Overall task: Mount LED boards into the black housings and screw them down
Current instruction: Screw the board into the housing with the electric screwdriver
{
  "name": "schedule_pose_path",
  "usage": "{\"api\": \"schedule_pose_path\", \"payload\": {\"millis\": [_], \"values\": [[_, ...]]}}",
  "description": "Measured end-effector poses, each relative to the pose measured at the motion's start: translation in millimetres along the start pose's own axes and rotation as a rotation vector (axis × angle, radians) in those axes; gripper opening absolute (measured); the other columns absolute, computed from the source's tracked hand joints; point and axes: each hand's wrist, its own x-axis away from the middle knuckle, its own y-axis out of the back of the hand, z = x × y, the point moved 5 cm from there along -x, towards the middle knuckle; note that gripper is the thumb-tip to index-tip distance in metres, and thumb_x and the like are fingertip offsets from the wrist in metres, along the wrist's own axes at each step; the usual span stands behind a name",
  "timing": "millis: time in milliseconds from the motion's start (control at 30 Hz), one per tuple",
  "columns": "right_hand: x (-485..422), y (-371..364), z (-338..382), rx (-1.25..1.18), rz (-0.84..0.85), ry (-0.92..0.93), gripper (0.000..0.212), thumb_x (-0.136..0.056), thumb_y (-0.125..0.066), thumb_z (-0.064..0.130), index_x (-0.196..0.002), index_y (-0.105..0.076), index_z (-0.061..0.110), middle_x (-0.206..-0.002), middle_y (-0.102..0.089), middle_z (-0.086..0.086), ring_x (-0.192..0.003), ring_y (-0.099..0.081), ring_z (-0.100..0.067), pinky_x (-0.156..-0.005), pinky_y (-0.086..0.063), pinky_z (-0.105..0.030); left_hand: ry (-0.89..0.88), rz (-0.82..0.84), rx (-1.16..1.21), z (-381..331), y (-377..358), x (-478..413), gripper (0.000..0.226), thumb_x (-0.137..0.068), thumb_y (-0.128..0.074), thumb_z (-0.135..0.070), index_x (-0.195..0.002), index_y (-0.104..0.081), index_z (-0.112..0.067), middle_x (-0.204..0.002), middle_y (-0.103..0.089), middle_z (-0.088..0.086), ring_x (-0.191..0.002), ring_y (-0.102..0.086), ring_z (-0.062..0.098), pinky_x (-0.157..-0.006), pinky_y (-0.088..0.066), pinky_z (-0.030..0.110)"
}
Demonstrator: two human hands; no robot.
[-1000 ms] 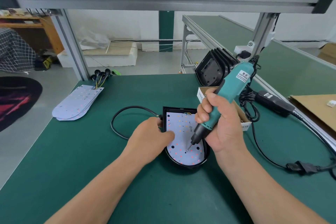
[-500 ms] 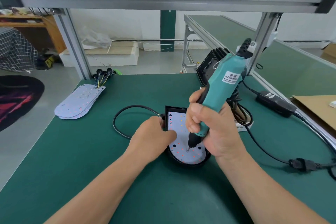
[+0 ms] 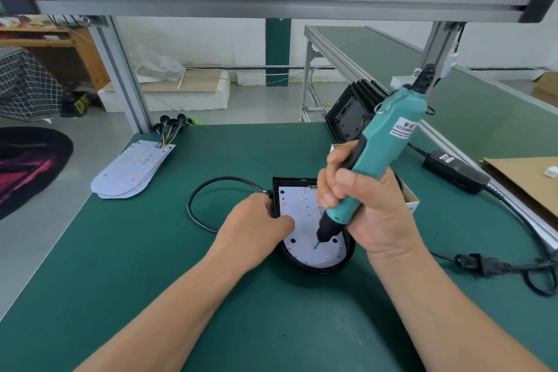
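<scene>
**While the Bit Sits on the Board**

Where the green workbench [image 3: 151, 266] reaches its far right corner, a row of spare housings [image 3: 350, 118] stands on edge. A stack of spare boards [image 3: 133, 169] lies at far left, well apart from the work. The black housing [image 3: 320, 269] lies flat at centre, its cable [image 3: 205, 187] looping out to the left. The LED board [image 3: 302, 220] sits inside it. The right hand [image 3: 371, 211] is wrapped around the teal electric screwdriver [image 3: 383, 142], which tilts up to the right. The left hand [image 3: 253, 223] appears to grip the housing's left rim, thumb on the board. The bit tip [image 3: 315, 247] touches the board near its rounded near end.
</scene>
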Motion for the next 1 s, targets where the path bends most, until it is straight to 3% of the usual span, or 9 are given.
{"api": "schedule_pose_path", "payload": {"millis": [167, 300, 400, 467, 533, 600, 667, 733, 1000], "values": [[0.0, -2.6, -4.3, 0.166, -0.042, -0.013, 0.018, -0.082, -0.072, 0.014, -0.100, -0.071, 0.015, -0.066, -0.053, -0.006, -0.059, -0.052, -0.026, -0.065, -0.045, -0.035, 0.003, 0.019, -0.009, 1.2, -1.3, 4.2, 0.041, -0.071, -0.063, -0.043, -0.100, -0.062, -0.014, -0.061, -0.044, -0.010, -0.051, -0.035, 0.015, -0.052, -0.032, 0.031], [-2.2, 0.6, -2.9, 0.013, -0.097, 0.016, 0.018, -0.085, -0.069, 0.014, -0.102, -0.067, 0.011, -0.066, -0.047, -0.004, -0.059, -0.048, -0.022, -0.062, -0.045, -0.031, 0.000, 0.041, -0.003, 1.4, -2.0, 5.2, 0.034, -0.073, -0.063, -0.049, -0.100, -0.061, -0.029, -0.054, -0.049, -0.017, -0.045, -0.040, 0.008, -0.047, -0.032, 0.025], [-5.3, 18.3, 0.4, -0.195, -0.246, 0.045, 0.009, -0.093, -0.064, 0.013, -0.102, -0.062, 0.013, -0.070, -0.043, 0.001, -0.060, -0.045, -0.015, -0.060, -0.045, -0.026, -0.001, 0.002, 0.066, -1.8, 2.9, 6.3, 0.041, -0.083, -0.057, -0.067, -0.104, -0.060, -0.031, -0.075, -0.065, -0.021, -0.064, -0.057, -0.001, -0.060, -0.040, 0.026], [-6.6, 32.7, 0.9, -0.304, -0.355, 0.050, 0.003, -0.098, -0.060, 0.017, -0.100, -0.061, 0.016, -0.072, -0.043, 0.004, -0.063, -0.044, -0.012, -0.061, -0.044, -0.023, 0.048, -0.010, 0.312, -4.0, 6.8, 4.7, 0.031, -0.091, -0.053, -0.050, -0.096, -0.057, -0.019, -0.074, -0.060, -0.014, -0.060, -0.047, 0.012, -0.058, -0.035, 0.029], [-7.0, 44.6, -0.9, -0.362, -0.465, 0.046, 0.002, -0.099, -0.061, 0.017, -0.098, -0.061, 0.016, -0.073, -0.045, 0.005, -0.065, -0.044, -0.011, -0.062, -0.043, -0.023, 0.160, 0.015, 0.732, -3.0, 10.4, 0.5, 0.017, -0.093, -0.048, -0.019, -0.103, -0.058, -0.010, -0.075, -0.055, 0.000, -0.057, -0.039, 0.015, -0.051, -0.032, 0.028], [-6.7, 52.9, -3.4, -0.392, -0.549, 0.049, 0.004, -0.098, -0.063, 0.015, -0.095, -0.060, 0.016, -0.073, -0.046, 0.004, -0.065, -0.045, -0.012, -0.063, -0.044, -0.023, 0.258, 0.113, 1.121, -3.9, 10.7, -0.4, 0.030, -0.098, -0.039, 0.006, -0.120, -0.058, 0.003, -0.087, -0.063, 0.010, -0.056, -0.050, 0.013, -0.048, -0.042, 0.024], [-6.8, 56.6, -4.7, -0.403, -0.587, 0.058, 0.005, -0.097, -0.065, 0.014, -0.094, -0.060, 0.015, -0.074, -0.046, 0.003, -0.064, -0.045, -0.012, -0.063, -0.045, -0.024, 0.299, 0.187, 1.265, -5.4, 10.7, 1.0, 0.032, -0.100, -0.035, 0.015, -0.124, -0.056, 0.014, -0.092, -0.067, 0.015, -0.061, -0.060, 0.012, -0.051, -0.049, 0.020], [-7.3, 57.1, -4.9, -0.410, -0.595, 0.066, 0.004, -0.096, -0.066, 0.014, -0.095, -0.062, 0.014, -0.073, -0.046, 0.003, -0.064, -0.046, -0.012, -0.062, -0.046, -0.025, 0.294, 0.213, 1.300, -7.9, 9.4, 2.4, 0.027, -0.103, -0.038, 0.013, -0.122, -0.057, 0.015, -0.085, -0.069, 0.012, -0.062, -0.062, 0.011, -0.051, -0.050, 0.017], [-6.9, 52.4, -1.6, -0.422, -0.580, 0.074, 0.007, -0.098, -0.065, 0.016, -0.091, -0.064, 0.014, -0.073, -0.047, 0.003, -0.063, -0.048, -0.013, -0.062, -0.047, -0.025, 0.233, 0.274, 1.257, -15.4, 8.5, 8.0, 0.015, -0.111, -0.052, -0.017, -0.100, -0.058, -0.009, -0.074, -0.063, 0.000, -0.047, -0.046, 0.003, -0.036, -0.034, 0.013]]}}
